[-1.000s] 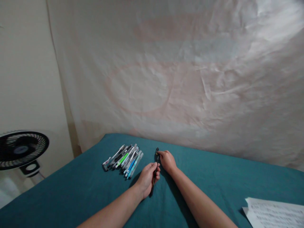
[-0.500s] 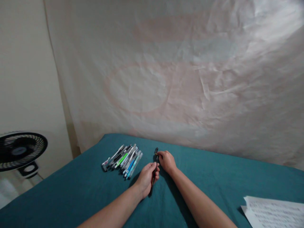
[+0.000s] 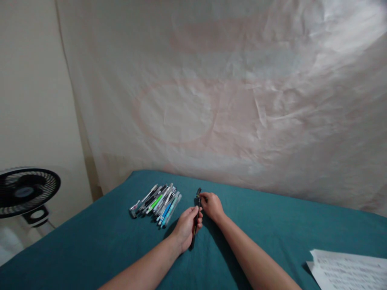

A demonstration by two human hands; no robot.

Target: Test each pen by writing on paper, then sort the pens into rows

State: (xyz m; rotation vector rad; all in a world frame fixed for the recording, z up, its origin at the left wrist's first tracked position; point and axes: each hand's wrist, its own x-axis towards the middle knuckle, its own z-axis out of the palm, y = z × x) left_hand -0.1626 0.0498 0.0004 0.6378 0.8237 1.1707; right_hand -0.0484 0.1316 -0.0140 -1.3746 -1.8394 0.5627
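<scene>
A black pen (image 3: 196, 221) stands slanted over the teal cloth (image 3: 90, 249), held at both ends. My left hand (image 3: 185, 228) is curled round its lower barrel. My right hand (image 3: 212, 206) pinches the pen's top end with fingertips together. Just left of the hands lies a row of several pens (image 3: 156, 204), side by side, with clear, black, green and blue barrels. Neither hand touches that row.
A sheet of printed paper (image 3: 347, 270) lies at the cloth's near right corner. A black fan (image 3: 26, 192) stands off the left edge. A wrinkled pale sheet (image 3: 229, 100) hangs as a backdrop behind the table.
Both hands keep their hold on the black pen. They have barely shifted; the view has drifted slightly.
</scene>
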